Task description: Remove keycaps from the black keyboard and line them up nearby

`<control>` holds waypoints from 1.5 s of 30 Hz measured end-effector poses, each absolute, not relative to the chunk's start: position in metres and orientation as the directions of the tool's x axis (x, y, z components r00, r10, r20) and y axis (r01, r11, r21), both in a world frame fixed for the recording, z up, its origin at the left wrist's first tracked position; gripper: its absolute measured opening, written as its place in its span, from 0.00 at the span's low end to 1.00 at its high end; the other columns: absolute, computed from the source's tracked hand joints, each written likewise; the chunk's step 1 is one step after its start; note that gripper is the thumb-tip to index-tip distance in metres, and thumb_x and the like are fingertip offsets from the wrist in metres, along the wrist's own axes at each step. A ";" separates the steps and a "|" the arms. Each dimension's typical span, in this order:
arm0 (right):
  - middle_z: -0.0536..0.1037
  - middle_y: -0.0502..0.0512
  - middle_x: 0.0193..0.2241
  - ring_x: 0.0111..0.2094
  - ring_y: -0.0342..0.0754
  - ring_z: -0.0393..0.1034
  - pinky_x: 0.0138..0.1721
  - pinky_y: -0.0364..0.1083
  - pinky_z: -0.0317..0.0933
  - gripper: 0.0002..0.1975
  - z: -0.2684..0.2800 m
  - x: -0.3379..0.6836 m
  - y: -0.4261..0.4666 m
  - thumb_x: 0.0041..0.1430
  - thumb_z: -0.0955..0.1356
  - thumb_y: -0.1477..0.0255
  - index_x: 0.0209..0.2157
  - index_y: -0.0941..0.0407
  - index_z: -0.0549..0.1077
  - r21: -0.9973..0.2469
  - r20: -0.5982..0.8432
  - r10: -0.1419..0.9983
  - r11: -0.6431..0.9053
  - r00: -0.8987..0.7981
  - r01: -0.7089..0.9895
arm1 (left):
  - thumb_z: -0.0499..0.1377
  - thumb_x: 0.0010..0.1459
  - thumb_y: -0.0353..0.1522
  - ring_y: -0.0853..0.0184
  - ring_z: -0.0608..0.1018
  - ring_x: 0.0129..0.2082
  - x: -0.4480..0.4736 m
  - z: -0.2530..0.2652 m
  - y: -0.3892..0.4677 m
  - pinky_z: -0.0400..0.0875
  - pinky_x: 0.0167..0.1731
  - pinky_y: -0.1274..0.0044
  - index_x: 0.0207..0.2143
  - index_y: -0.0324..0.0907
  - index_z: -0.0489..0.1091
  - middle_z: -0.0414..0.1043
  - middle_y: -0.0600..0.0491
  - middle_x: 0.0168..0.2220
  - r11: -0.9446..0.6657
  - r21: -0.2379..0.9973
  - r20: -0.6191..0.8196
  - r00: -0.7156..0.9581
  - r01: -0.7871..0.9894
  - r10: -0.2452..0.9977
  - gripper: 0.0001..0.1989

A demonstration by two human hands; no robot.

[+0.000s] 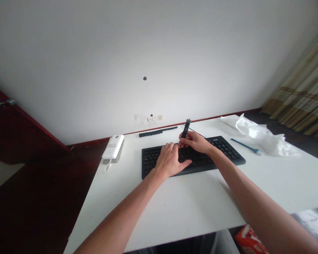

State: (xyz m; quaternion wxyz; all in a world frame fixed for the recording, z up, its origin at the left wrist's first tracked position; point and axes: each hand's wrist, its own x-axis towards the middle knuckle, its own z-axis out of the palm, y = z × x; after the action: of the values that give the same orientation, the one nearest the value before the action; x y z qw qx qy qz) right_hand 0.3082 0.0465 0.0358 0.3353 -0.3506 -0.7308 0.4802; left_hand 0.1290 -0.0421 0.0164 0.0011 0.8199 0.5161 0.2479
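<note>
A black keyboard [229, 151] lies on the white table, partly covered by both hands. My left hand [171, 160] rests palm down on its left-middle keys, thumb stretched out to the right and fingers pointing away from me. Close beside it, my right hand [196, 141] is closed around a slim black tool [186, 128], held steeply above the upper part of the keyboard. Its upper end looks pale or translucent; its lower end is hidden by the fingers. Behind the keyboard, a row of small black pieces that look like keycaps [150, 133] lies along the table's far edge.
A white power bank [113, 146] with a loop strap lies at the left edge. On the right are a thin teal tool [245, 145] with a flared end and a crumpled white plastic bag [264, 135]. A wall with sockets [155, 118] rises behind the table [174, 208].
</note>
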 end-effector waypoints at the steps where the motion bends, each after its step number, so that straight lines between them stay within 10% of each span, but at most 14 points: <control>1: 0.83 0.54 0.30 0.30 0.48 0.76 0.36 0.47 0.71 0.10 0.036 0.308 0.046 0.60 0.71 0.64 0.39 0.56 0.73 -0.935 0.155 0.830 0.299 -0.535 0.193 | 0.64 0.58 0.51 0.53 0.74 0.48 0.129 0.018 -0.043 0.70 0.52 0.60 0.51 0.40 0.70 0.72 0.44 0.44 -0.467 0.254 0.413 0.342 0.847 0.844 0.28; 6: 0.83 0.53 0.30 0.32 0.49 0.77 0.38 0.47 0.70 0.10 0.041 0.307 0.043 0.60 0.70 0.65 0.40 0.56 0.74 -0.896 0.195 0.795 0.382 -0.575 0.225 | 0.59 0.65 0.42 0.54 0.74 0.46 0.129 0.024 -0.048 0.70 0.49 0.61 0.43 0.45 0.78 0.75 0.46 0.40 -0.469 0.223 0.451 0.336 0.854 0.827 0.13; 22: 0.82 0.55 0.35 0.39 0.51 0.76 0.43 0.49 0.68 0.14 0.043 0.323 0.050 0.61 0.71 0.60 0.41 0.56 0.74 -0.941 0.165 0.670 0.328 -0.724 0.088 | 0.57 0.66 0.37 0.57 0.77 0.41 0.126 0.023 -0.048 0.73 0.46 0.64 0.51 0.46 0.77 0.79 0.48 0.38 -0.446 0.186 0.401 0.347 0.875 0.848 0.15; 45: 0.83 0.58 0.35 0.32 0.50 0.77 0.36 0.49 0.69 0.19 0.014 0.320 0.062 0.59 0.72 0.56 0.42 0.56 0.70 -0.957 0.246 0.905 0.284 -0.347 0.061 | 0.62 0.61 0.49 0.54 0.71 0.50 0.137 0.029 -0.050 0.69 0.50 0.63 0.52 0.44 0.74 0.71 0.46 0.48 -0.417 0.139 0.450 0.318 0.898 0.835 0.24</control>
State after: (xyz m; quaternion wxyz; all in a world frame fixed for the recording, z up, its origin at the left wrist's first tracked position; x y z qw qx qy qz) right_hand 0.3199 0.0621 0.0137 0.4425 -0.3617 -0.6679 0.4767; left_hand 0.1370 -0.0503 0.0286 -0.0679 0.8090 0.5354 0.2329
